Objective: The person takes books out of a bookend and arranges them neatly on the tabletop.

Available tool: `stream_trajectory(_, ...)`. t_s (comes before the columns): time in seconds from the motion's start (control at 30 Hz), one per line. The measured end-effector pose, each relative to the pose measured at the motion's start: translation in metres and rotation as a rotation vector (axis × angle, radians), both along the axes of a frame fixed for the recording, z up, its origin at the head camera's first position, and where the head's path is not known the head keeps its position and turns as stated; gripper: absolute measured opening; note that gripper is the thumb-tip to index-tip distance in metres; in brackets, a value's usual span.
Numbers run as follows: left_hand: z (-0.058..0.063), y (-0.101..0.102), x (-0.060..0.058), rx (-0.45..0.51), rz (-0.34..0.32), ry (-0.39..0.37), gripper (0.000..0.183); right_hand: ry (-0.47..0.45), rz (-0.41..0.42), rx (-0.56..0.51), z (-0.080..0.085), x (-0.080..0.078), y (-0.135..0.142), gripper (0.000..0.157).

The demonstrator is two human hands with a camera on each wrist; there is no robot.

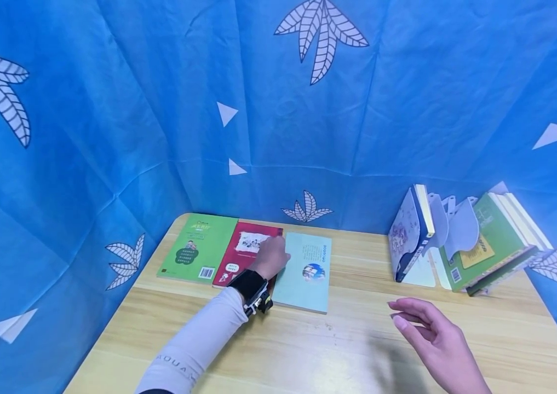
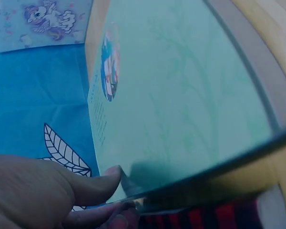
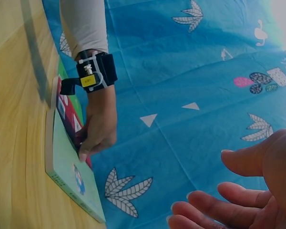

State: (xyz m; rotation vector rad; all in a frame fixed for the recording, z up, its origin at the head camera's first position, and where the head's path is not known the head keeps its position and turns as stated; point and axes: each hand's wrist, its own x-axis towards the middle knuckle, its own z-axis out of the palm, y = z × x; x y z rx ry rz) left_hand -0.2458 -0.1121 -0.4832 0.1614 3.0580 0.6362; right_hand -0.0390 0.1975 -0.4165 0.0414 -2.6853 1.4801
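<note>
1. Head view: the left hand is reaching across the table to the left edge of the pale green book, which is lying at the right end of a row beside the red book and the bright green book. The right hand is hovering above the wood with thumb and fingers loosely bent, holding nothing. Farther back on the right, a dark blue book is standing upright next to a lavender bookend, and a green book with a yellow patch is leaning on its other side.

2. Left wrist view: the left hand is pinching the pale green book by its edge; the thumb is pressing on the cover while curled fingers are sitting at the edge below, leaving hardly any gap.

3. Right wrist view: the right hand is spreading its thumb well apart from relaxed fingers, gripping nothing. Beyond it, the left hand is touching the pale green book's edge, and the blue curtain is hanging behind.
</note>
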Motion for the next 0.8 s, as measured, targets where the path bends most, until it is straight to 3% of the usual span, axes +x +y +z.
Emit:
stream_trajectory(0.2, 0.005, 0.007, 0.013, -0.196, -0.133, 0.075, 0.027, 0.008, 0.007, -0.001, 0.000, 0.000, 0.000, 0.027)
stream_trajectory(0.33, 0.005, 0.012, 0.028, -0.260, -0.206, 0.020, 0.038, 0.006, 0.008, 0.010, 0.001, -0.001, 0.001, 0.027)
stream_trajectory(0.43, 0.004, 0.014, 0.039, -0.253, -0.218, -0.072, 0.048, -0.028, 0.003, 0.030, 0.002, -0.003, 0.002, 0.030)
stream_trajectory(0.57, 0.005, 0.013, 0.049, -0.236, -0.220, -0.159, 0.077, -0.013, -0.003, 0.060, 0.005, -0.008, 0.008, 0.032)
stream_trajectory(0.67, 0.007, 0.010, 0.052, -0.234, -0.222, -0.181, 0.090, 0.057, -0.012, 0.061, 0.008, -0.014, 0.013, 0.031)
stream_trajectory(0.8, 0.008, 0.007, 0.051, -0.242, -0.220, -0.187, 0.093, 0.129, -0.063, 0.076, 0.011, -0.026, 0.021, 0.034)
